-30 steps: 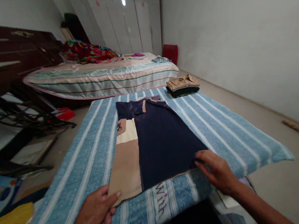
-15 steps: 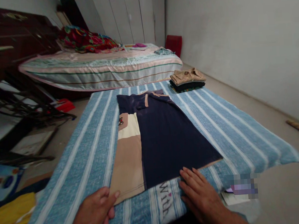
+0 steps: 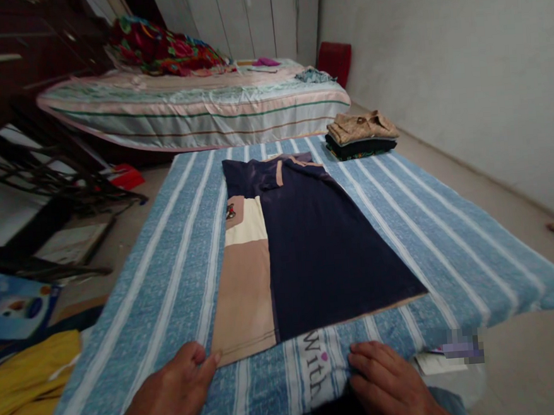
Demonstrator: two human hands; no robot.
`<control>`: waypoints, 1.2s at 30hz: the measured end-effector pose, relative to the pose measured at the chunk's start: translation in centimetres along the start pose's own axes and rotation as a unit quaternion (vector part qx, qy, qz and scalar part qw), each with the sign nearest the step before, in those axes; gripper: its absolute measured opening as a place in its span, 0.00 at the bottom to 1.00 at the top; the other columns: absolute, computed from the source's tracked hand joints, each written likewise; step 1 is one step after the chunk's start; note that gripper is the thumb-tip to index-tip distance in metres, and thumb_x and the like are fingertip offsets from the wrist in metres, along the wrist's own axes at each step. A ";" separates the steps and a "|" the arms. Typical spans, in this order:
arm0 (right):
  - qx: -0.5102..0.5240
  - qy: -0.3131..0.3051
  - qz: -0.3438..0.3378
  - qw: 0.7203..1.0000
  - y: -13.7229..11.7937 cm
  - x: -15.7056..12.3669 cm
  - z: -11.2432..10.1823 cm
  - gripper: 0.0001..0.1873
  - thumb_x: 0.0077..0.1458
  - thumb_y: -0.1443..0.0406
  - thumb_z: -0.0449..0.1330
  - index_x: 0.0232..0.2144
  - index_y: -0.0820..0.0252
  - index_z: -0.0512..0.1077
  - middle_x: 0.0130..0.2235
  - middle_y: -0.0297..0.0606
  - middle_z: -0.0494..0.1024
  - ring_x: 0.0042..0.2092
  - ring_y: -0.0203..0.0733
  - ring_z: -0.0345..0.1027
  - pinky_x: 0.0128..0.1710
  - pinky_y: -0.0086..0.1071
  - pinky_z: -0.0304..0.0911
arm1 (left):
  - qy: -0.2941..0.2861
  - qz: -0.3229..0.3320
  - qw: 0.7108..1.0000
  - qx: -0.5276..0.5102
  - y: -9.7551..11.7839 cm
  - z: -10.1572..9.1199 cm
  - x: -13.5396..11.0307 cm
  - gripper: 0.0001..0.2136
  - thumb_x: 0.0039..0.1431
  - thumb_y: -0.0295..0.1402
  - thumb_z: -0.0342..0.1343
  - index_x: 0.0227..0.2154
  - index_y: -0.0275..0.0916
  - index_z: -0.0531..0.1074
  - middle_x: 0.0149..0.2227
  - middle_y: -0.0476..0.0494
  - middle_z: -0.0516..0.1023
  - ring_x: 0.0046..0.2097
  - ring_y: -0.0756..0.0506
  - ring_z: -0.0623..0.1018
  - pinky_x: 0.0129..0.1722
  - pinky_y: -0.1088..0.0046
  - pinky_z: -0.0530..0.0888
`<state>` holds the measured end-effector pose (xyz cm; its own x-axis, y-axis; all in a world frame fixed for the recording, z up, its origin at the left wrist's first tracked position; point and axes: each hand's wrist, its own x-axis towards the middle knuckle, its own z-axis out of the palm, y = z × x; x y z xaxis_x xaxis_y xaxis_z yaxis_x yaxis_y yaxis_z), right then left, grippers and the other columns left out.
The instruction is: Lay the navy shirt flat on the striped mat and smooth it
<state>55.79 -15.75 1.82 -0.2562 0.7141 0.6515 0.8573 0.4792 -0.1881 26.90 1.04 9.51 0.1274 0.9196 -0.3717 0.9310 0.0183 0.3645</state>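
Observation:
A navy and tan polo shirt (image 3: 303,250), partly folded, lies flat on a blue and white striped towel (image 3: 169,291). My left hand (image 3: 169,398) rests flat on the towel, its fingertips touching the shirt's near left hem corner, fingers stretched out. My right hand (image 3: 394,386) lies on the towel's near edge just below the shirt's hem, fingers together and slightly curled, holding nothing that I can see.
A stack of folded clothes (image 3: 362,135) sits at the towel's far right corner. A low bed (image 3: 194,109) with a colourful heap lies beyond. Dark furniture (image 3: 21,143) stands on the left. Yellow cloth (image 3: 24,389) lies near left. Bare floor and wall on the right.
My right hand has let go of the shirt's right hem and drawn back toward me onto the towel's near edge. The left hand stays at the hem corner. The view tipped down.

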 end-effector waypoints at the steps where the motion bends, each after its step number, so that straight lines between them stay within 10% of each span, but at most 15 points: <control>1: 0.013 0.001 0.000 1.000 -0.1 0.6 -0.1 0.09 0.55 0.73 0.53 0.36 0.61 0.71 0.38 0.43 0.80 0.47 0.44 0.71 0.48 0.37 0.68 | 0.037 0.011 0.999 0.031 0.2 -0.1 -0.1 0.17 0.51 0.52 0.44 0.26 0.44 0.66 0.21 0.47 0.74 0.27 0.40 0.77 0.26 0.67 0.69; 6: 0.032 -0.023 0.040 0.998 -0.4 4.6 0.2 0.14 0.54 0.72 0.52 0.43 0.66 0.70 0.45 0.51 0.76 0.52 0.50 0.67 0.50 0.43 0.66 | 0.241 0.237 0.940 0.038 2.9 1.7 -0.4 0.15 0.58 0.45 0.45 0.39 0.41 0.69 0.45 0.37 0.76 0.47 0.38 0.76 0.49 0.61 0.71; 10: 0.043 -0.061 0.039 0.996 -0.4 5.4 1.5 0.12 0.54 0.70 0.53 0.42 0.64 0.71 0.46 0.47 0.76 0.52 0.50 0.67 0.52 0.46 0.64 | 0.261 0.388 0.881 0.075 4.4 5.5 0.6 0.18 0.59 0.41 0.48 0.47 0.36 0.68 0.57 0.33 0.67 0.58 0.37 0.68 0.55 0.60 0.66; 15: 0.062 -0.039 -0.007 0.997 0.0 4.0 1.9 0.11 0.55 0.71 0.52 0.39 0.63 0.71 0.43 0.45 0.77 0.50 0.46 0.68 0.52 0.42 0.63 | 0.257 0.397 0.870 0.137 3.7 8.5 1.5 0.25 0.60 0.43 0.47 0.55 0.33 0.61 0.59 0.30 0.65 0.61 0.36 0.63 0.58 0.54 0.61; 25: 0.143 -0.086 0.068 0.984 0.3 7.5 1.0 0.08 0.56 0.70 0.50 0.33 0.62 0.69 0.24 0.37 0.71 0.25 0.38 0.63 0.26 0.33 0.57 | 0.264 0.419 0.866 0.065 3.3 7.8 1.3 0.15 0.58 0.35 0.51 0.47 0.37 0.67 0.56 0.33 0.69 0.59 0.38 0.66 0.58 0.56 0.63; 30: 0.153 -0.080 0.050 0.984 1.9 11.6 1.6 0.10 0.61 0.68 0.48 0.31 0.60 0.68 0.21 0.33 0.69 0.23 0.36 0.60 0.25 0.31 0.53 | 0.250 0.359 0.899 -0.029 3.2 7.4 1.0 0.10 0.58 0.32 0.50 0.39 0.41 0.73 0.48 0.41 0.77 0.51 0.41 0.75 0.55 0.59 0.69; 36: 0.168 -0.065 0.081 0.980 5.3 15.2 2.7 0.11 0.62 0.67 0.50 0.33 0.60 0.71 0.24 0.34 0.73 0.25 0.34 0.66 0.27 0.28 0.59 | 0.200 -0.018 0.950 -0.240 -1.3 1.5 -0.6 0.15 0.58 0.43 0.46 0.41 0.45 0.73 0.40 0.47 0.80 0.48 0.39 0.77 0.46 0.62 0.77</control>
<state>55.24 -0.98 8.78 -0.2014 0.8431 0.4985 0.7009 0.4796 -0.5280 26.11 -0.13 7.97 -0.1309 0.9888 -0.0722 0.6570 0.1410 0.7406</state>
